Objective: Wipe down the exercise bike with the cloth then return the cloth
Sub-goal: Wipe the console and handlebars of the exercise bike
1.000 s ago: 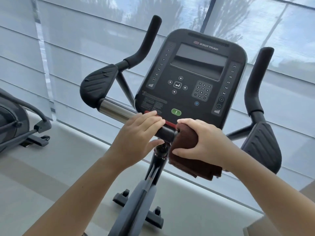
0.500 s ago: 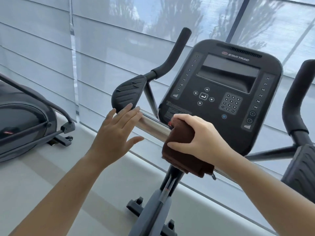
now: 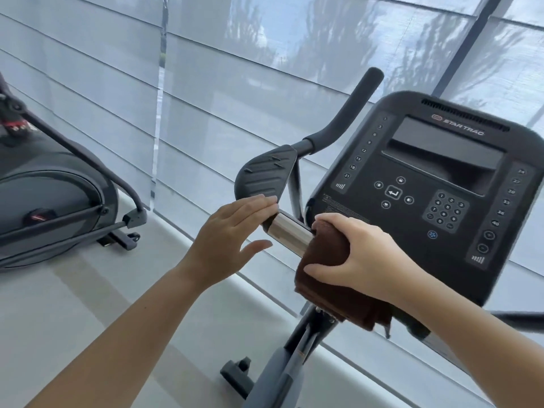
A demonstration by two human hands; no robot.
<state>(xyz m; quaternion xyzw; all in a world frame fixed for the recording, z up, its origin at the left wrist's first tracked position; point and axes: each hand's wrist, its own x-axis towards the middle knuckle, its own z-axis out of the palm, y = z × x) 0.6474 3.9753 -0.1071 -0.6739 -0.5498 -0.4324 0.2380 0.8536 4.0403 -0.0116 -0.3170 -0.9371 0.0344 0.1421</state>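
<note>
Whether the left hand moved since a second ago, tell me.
Yes: left hand went left along the chrome bar, from the cloth to the elbow pad.

another dark exercise machine (image 3: pixel 50 207) stands on the pale floor (image 3: pixel 88 304) beside window blinds (image 3: pixel 235 69).

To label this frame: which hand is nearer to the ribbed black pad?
Left. The left hand is just under the ribbed black pad, its fingers at the lower edge; the right hand grips the brown cloth farther right, on the bar.
</note>
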